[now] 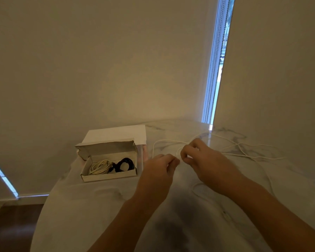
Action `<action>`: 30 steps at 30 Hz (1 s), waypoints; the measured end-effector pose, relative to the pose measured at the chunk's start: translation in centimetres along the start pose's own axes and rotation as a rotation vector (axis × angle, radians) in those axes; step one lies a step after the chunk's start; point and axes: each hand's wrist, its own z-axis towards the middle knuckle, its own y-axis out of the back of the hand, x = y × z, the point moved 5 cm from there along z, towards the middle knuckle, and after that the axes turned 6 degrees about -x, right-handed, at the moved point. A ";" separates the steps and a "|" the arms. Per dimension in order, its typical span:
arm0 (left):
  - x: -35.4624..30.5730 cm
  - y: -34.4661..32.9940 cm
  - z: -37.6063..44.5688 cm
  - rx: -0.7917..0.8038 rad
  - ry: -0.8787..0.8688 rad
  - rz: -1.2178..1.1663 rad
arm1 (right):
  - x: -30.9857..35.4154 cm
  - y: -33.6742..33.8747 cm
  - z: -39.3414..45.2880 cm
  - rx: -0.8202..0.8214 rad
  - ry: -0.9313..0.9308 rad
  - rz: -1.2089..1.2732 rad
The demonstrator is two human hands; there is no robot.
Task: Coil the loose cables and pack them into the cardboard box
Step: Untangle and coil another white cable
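Marble-patterned table (102,200), head view. Cardboard box (108,176) is set at 9 o'clock of the hands, lid raised; a coiled white cable (99,167) and a coiled black cable (125,163) are held inside, side by side. A loose white cable (244,151) is spread over the table from 12 to 3 o'clock of the hands. Left hand (159,171): fingers curled, pinching the loose cable. Right hand (205,160): fingers curled, pinching the same cable just beside the left. A white sheet (116,133) is seen behind the box.

Left grip (162,165), right grip (195,157) curled
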 end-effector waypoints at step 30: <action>-0.6 -0.7 0.4 0.262 0.528 -1.448 | -0.6 -2.7 -2.7 -0.180 -0.311 0.626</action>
